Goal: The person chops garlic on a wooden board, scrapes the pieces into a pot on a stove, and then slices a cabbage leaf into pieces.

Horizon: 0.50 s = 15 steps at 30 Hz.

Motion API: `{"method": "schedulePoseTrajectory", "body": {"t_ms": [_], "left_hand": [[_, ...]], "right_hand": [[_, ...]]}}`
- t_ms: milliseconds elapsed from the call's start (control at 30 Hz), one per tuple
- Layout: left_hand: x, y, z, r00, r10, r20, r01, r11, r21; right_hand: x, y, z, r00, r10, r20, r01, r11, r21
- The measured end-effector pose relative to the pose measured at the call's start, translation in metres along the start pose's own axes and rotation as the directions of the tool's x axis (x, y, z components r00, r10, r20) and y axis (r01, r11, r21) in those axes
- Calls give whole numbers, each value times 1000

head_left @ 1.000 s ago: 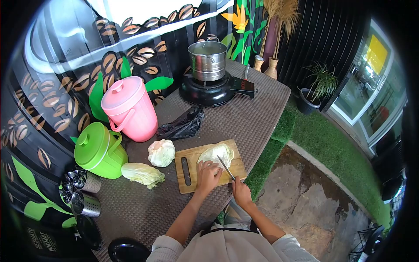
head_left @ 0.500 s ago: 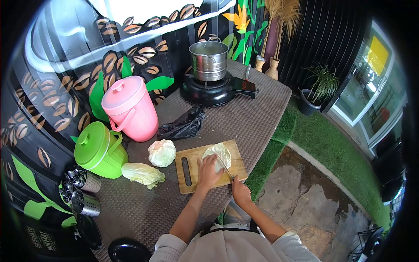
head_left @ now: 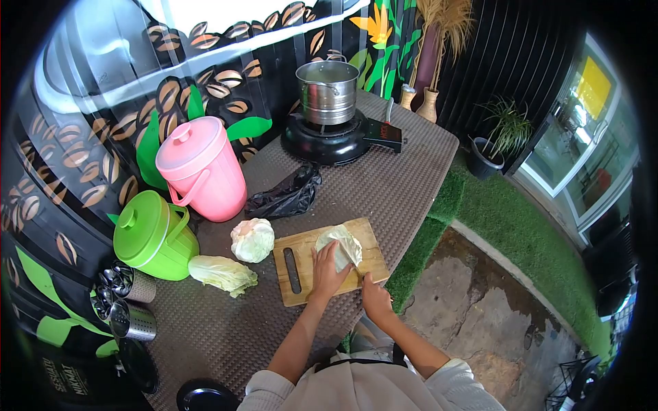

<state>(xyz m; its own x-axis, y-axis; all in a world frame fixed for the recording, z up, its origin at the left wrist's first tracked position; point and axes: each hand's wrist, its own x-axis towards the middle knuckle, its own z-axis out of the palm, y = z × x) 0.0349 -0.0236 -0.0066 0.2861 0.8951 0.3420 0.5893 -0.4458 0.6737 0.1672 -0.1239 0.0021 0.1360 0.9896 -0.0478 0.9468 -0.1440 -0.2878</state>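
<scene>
A wooden cutting board (head_left: pixel 308 297) lies near the table's front edge, its slotted handle end to the left. Pale cabbage leaves (head_left: pixel 348 248) rest on it, the right part lifted and folded. My left hand (head_left: pixel 329 275) holds the leaves down against the board with its fingertips. In my right hand (head_left: pixel 377 299), fingers wrapped round its handle, is a knife (head_left: pixel 358 272). Its blade sits at the lower right of the leaves and is mostly hidden. To the left of the board are a round cabbage (head_left: pixel 252 240) and a longer napa cabbage (head_left: pixel 223 275).
Behind the board lies a black plastic bag (head_left: pixel 288 194). A steel pot (head_left: pixel 327 96) stands on a black portable stove (head_left: pixel 323 145). Pink (head_left: pixel 205 171) and green (head_left: pixel 154 236) lidded buckets stand at left, near metal utensil holders (head_left: pixel 133 320). A black plate (head_left: pixel 205 397) is at the front.
The right edge of the cabbage leaves has lifted and folded. The knife blade, visible across the leaves before, is now mostly hidden. Both hands have stayed in nearly the same place.
</scene>
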Motion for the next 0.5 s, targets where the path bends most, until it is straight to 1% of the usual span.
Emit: {"method": "schedulePoseTrajectory", "body": {"t_ms": [67, 133, 200, 233, 300, 333, 400, 500], "left_hand": [[0, -2, 2, 999, 23, -25, -23, 1000, -8], [-1, -2, 2, 1000, 18, -10, -17, 1000, 1], [0, -4, 2, 1000, 13, 4, -13, 1000, 12], [-1, -5, 2, 1000, -3, 7, 3, 1000, 13], [0, -4, 2, 1000, -17, 8, 17, 1000, 10], [0, -3, 1, 999, -38, 27, 37, 999, 29], [0, -4, 0, 997, -58, 47, 56, 997, 52], [2, -8, -1, 997, -45, 65, 42, 998, 44]], "right_hand": [[8, -1, 0, 1000, -21, -11, 21, 1000, 4], [15, -3, -5, 999, -38, -23, 38, 999, 5], [24, -7, -10, 999, -13, 29, 12, 999, 40], [24, -7, -13, 999, -11, 30, 10, 999, 42], [24, -1, -21, 995, -47, 85, 36, 992, 120], [22, 0, -23, 995, -46, 86, 36, 992, 120], [18, -2, -27, 989, -16, 148, -13, 981, 193], [14, -4, -27, 989, 12, 149, -41, 980, 194]]}}
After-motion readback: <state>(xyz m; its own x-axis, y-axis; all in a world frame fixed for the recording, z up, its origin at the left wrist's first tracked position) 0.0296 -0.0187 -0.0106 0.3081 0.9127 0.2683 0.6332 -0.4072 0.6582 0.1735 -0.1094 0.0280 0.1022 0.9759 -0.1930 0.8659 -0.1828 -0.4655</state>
